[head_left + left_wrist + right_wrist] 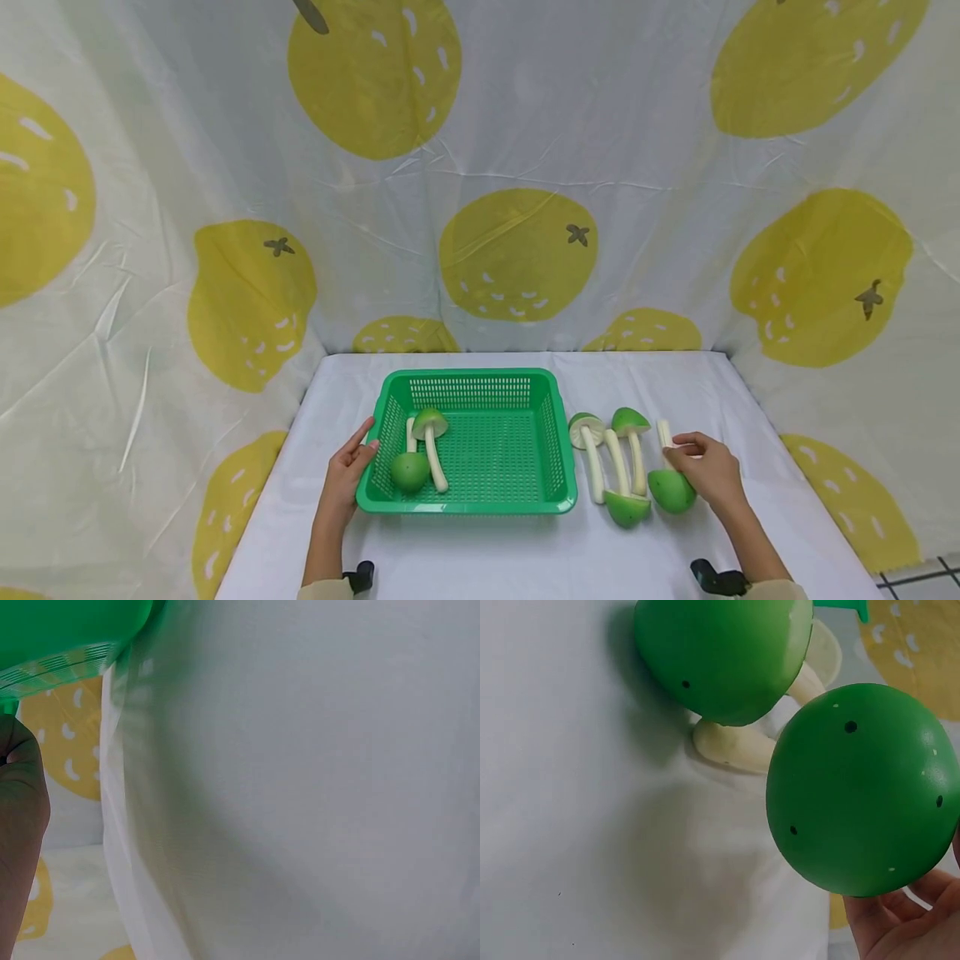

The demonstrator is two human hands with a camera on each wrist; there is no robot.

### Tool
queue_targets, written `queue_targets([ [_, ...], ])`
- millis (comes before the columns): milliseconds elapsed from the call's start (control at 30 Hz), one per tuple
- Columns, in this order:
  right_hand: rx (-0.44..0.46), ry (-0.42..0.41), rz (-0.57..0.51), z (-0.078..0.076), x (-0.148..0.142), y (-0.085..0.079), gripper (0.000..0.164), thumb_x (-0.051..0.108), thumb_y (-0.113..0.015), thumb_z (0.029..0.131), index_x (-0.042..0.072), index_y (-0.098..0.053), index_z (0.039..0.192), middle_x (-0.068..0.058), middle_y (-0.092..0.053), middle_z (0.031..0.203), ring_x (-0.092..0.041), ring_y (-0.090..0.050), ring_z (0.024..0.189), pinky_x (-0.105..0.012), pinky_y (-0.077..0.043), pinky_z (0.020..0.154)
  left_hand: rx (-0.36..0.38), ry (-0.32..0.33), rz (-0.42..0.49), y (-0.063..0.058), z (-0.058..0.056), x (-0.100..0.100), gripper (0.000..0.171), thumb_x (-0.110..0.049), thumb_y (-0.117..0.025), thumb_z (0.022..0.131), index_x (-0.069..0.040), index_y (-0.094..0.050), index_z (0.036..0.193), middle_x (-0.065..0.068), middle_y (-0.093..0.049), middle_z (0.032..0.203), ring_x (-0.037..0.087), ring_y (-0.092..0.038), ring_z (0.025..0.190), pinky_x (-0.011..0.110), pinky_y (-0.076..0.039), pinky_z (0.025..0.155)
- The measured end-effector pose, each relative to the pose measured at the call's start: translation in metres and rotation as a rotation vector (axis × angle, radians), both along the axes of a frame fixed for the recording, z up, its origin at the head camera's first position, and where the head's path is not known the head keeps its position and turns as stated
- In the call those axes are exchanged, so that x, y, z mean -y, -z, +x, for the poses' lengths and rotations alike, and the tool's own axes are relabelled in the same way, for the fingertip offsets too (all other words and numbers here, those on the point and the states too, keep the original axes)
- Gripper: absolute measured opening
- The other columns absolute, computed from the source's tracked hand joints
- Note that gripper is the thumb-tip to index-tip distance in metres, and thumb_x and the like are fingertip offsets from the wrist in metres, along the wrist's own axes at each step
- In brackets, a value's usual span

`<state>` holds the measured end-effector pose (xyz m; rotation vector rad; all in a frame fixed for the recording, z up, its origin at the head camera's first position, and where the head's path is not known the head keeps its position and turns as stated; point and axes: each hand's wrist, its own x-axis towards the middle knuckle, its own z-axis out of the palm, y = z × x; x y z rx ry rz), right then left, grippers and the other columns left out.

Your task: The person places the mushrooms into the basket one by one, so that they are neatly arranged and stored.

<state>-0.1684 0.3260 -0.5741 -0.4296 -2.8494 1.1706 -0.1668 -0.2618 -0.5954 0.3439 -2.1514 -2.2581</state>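
Observation:
At the left side of the green plastic basket (468,507), my left hand (347,473) grips the rim, thumb near the top edge. My right hand (705,468) pinches the pale stem of a toy mushroom (672,492), its green cap pointing toward me. In the right wrist view that speckled mushroom (862,791) is close up, with the fingers behind the cap. Two more mushrooms lie in the basket's left part: one cap-down-front (410,472), another with its cap at the back (431,423).
Between basket and right hand, three mushrooms lie side by side on the white cloth: one on the left (592,454), one in front (627,508), one behind (632,421). A lemon-print curtain (517,150) encloses the table (480,567) at the back and sides.

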Motion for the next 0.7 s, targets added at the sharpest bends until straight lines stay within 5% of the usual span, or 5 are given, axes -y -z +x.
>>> queue_targets([
  [200,-0.002,0.029,-0.053,-0.002,0.01,-0.008,0.045,0.034,-0.072,0.094,0.0,-0.068,0.124,-0.019,-0.073,0.109,-0.007,-0.064,0.075,-0.025,-0.047,0.064,0.008,-0.001,0.007,0.0,-0.001,0.0,0.052,-0.033,-0.07,0.099,-0.028,-0.056,0.149,-0.006,-0.05,0.077,0.006,-0.047,0.067,0.019,-0.046,0.06],
  [700,-0.039,0.021,-0.145,-0.011,0.029,-0.021,0.044,0.036,-0.072,0.096,0.004,-0.068,0.126,-0.01,-0.073,0.106,0.0,-0.064,0.076,-0.021,-0.051,0.067,0.008,-0.004,0.006,0.002,-0.001,0.001,0.053,-0.034,-0.071,0.099,-0.028,-0.056,0.15,-0.005,-0.051,0.077,0.006,-0.049,0.067,0.019,-0.048,0.061],
])
